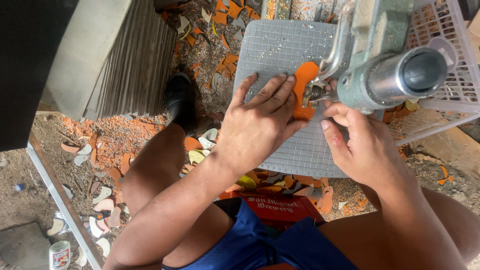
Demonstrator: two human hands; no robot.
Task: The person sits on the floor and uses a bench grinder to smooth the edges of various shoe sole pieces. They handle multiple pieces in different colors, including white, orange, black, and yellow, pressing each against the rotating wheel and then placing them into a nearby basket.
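An orange flat piece lies on a grey gridded work plate. My left hand presses flat on the piece's left side, fingers spread. My right hand holds the piece's right edge, thumb and fingers curled by the tool tip. A green metal machine head with a steel cylinder hangs over the plate, and its small tip meets the orange piece.
A white plastic crate stands at the right. Orange and pale offcuts litter the dirt floor. A stack of grey sheets leans at the left. A red crate is under me, and a can at bottom left.
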